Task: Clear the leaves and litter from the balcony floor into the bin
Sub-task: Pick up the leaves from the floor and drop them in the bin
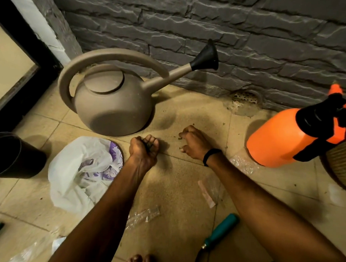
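The left hand (pixel 144 152) lies palm up, fingers (pixel 152 140) curled round dark leaf bits (pixel 148 146). The right hand (pixel 193 143) bunches its fingers over crumbs (pixel 180 139) on the floor (pixel 170 182); whether they pinch any, I cannot tell

Left hand (pixel 144 151): palm up, fingers curled round dark leaf bits (pixel 147 146).
Right hand (pixel 192 143): knuckles up, fingers curled downward.

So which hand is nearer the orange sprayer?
Right. The right hand is beside the orange sprayer, not touching; the left hand, cupping leaf bits, is farther, by the white bag.
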The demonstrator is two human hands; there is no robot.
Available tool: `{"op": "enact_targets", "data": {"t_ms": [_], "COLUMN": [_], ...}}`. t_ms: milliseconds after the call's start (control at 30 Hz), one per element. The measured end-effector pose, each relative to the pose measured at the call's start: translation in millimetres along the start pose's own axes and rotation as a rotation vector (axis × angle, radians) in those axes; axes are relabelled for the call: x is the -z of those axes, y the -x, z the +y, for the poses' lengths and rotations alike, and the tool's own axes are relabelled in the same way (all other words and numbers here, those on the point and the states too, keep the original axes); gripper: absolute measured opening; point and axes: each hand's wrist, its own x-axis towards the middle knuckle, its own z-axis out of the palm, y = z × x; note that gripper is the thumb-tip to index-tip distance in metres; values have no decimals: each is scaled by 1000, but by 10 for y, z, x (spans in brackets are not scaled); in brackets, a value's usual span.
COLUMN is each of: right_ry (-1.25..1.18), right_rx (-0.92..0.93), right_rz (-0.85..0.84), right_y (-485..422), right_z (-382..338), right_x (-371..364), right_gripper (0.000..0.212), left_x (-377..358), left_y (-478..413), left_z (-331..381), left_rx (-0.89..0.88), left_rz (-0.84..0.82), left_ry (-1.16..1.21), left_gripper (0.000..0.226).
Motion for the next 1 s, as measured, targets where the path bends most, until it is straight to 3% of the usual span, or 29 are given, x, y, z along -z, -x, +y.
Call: {"op": "enact_targets", "data": {"t_ms": [200, 467, 667, 767, 867, 1000], "right_ry": [25, 49, -491, -616, -536, -445], "right_rx": [145, 51, -243, -122, 32, 92], "right_rz": [99, 258, 255, 141, 22, 26], "right_y": [64, 36, -133, -71, 7, 5], "right_z": [-29, -35, -40, -292, -541, -593], "right_x": [-263, -276, 107, 306, 403, 423], "right_gripper": [33, 30, 6, 5, 11, 13], "left_x": [-4, 24, 65, 81, 92, 67], "left_y": [-15, 11, -16, -52, -73, -76], "left_z": [24, 0, 43, 13, -65, -143], "left_rx": [-5, 51, 116, 148, 169, 197], "left_rz": [10, -139, -265, -306, -349, -388], "left_ry": [27, -30, 16, 68, 78, 97], "left_gripper": [39, 52, 55, 54, 52, 48]}}
